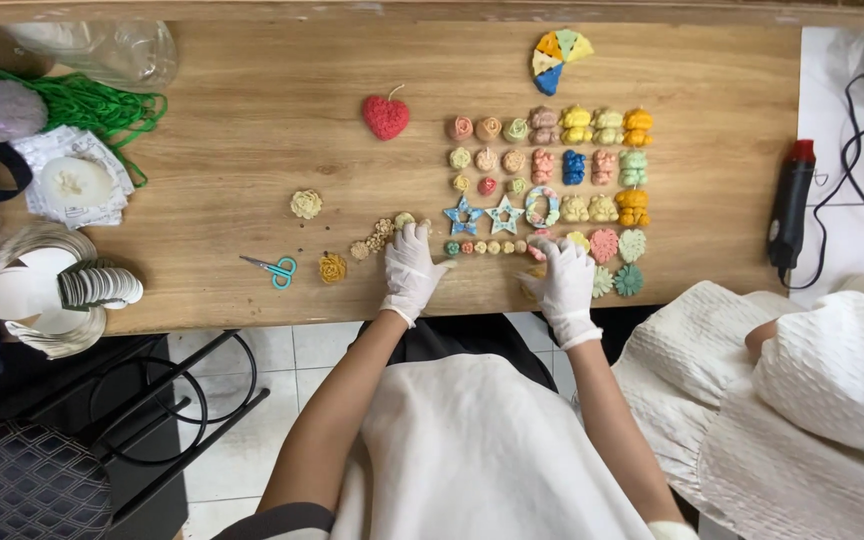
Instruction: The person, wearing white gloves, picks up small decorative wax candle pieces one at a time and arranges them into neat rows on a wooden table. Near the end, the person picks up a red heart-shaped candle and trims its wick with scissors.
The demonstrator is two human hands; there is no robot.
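Small pastel moulded candles (487, 247) lie in a row touched by both gloved, loosely open hands (410, 268).

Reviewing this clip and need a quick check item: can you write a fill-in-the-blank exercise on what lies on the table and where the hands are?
1. Both hands, the left hand and the right hand, wear white ____.
2. The red candle lying apart from the rows is shaped like a ____.
3. The small scissors near the table's front edge have ____ handles.
4. The two star-shaped pieces lie ____ the two hands.

Missing words: gloves; heart; blue; between
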